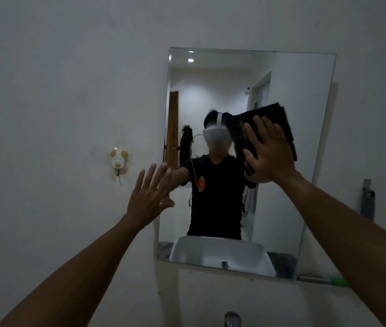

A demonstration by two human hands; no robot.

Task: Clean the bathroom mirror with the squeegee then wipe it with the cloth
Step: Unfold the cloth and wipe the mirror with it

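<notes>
A frameless rectangular mirror (293,90) hangs on the white wall ahead. My right hand (269,152) lies flat, fingers spread, pressing a folded black cloth (279,119) against the glass in the mirror's right half at mid height. My left hand (150,194) is open with fingers straight, its fingertips at the mirror's left edge and the wall beside it. Just under the mirror's lower right corner, a squeegee (324,280) with a green part rests on a ledge, partly hidden by my right forearm.
A small white and yellow animal-shaped holder (118,159) is stuck to the wall left of the mirror. A grey fitting (367,201) hangs on the wall at the right. A chrome tap top (232,319) shows at the bottom edge. The mirror reflects a person and a basin.
</notes>
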